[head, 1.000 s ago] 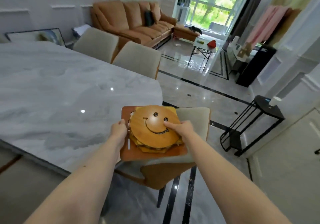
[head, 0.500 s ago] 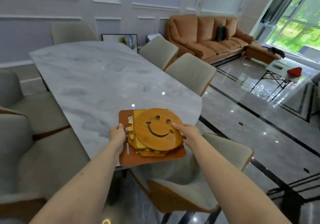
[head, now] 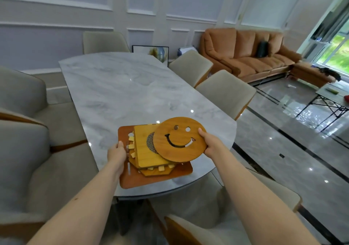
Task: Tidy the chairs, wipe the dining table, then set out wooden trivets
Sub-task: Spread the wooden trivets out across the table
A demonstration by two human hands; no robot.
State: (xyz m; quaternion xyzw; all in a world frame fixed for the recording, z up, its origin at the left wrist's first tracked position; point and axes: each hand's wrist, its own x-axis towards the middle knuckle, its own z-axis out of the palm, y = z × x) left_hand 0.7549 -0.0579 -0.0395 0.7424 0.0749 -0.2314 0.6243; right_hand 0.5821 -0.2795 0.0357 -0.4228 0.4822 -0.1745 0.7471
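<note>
Table: we see a long marble dining table with rounded ends; its near end is just in front of us.
Stack: a pile of wooden trivets sits near the table's near end, toward the near-left edge.
Base board: the lowest piece is a reddish-brown square board with a slot along its left side; its near corner lies close to the table's near edge.
Middle pieces: on it we see a yellow square trivet, slatted and octagonal pieces under that, and a dark mesh disc partly showing.
Smiley trivet: the round trivet with a cut-out smile is tilted, offset to the right of the pile and overlapping it.
Right hand: our right hand pinches the smiley trivet's right rim, thumb on top, fingers curled beneath.
Left hand: our left hand grips the left edge of the pile, fingers curled around it.
Chairs: beige chairs stand along both long edges and at the far end.
Beyond: an orange sofa stands against the panelled wall.
</note>
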